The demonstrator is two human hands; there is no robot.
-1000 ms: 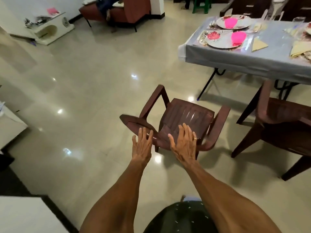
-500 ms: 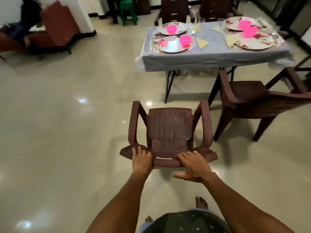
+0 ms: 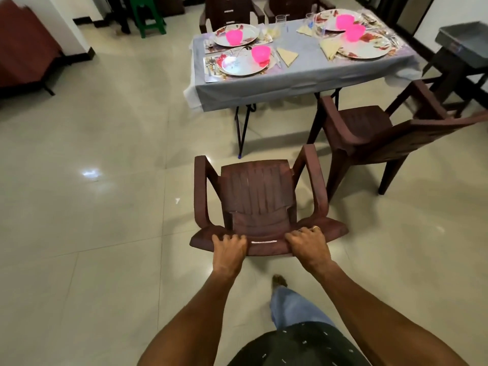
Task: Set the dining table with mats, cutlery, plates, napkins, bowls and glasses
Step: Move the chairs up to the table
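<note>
A brown plastic armchair (image 3: 256, 196) stands on the tiled floor in front of me, its seat facing the table. My left hand (image 3: 229, 250) and my right hand (image 3: 307, 244) both grip the top edge of its backrest. Beyond it is the dining table (image 3: 298, 83) under a grey cloth. It carries patterned mats, floral plates (image 3: 241, 65), pink bowls (image 3: 261, 54), folded yellow napkins (image 3: 287, 56), cutlery (image 3: 212, 65) and clear glasses (image 3: 280, 22).
A second brown armchair (image 3: 375, 133) stands at the table's near right side, and two more chairs (image 3: 229, 9) are behind the table. A green stool (image 3: 149, 14) is far back, a red sofa (image 3: 23, 51) at left, and a dark stand with a grey tray (image 3: 464, 48) at right.
Both hands went from lying flat on the backrest to curling around its top edge. The chair turned square to the table, which now looms closer in view.
</note>
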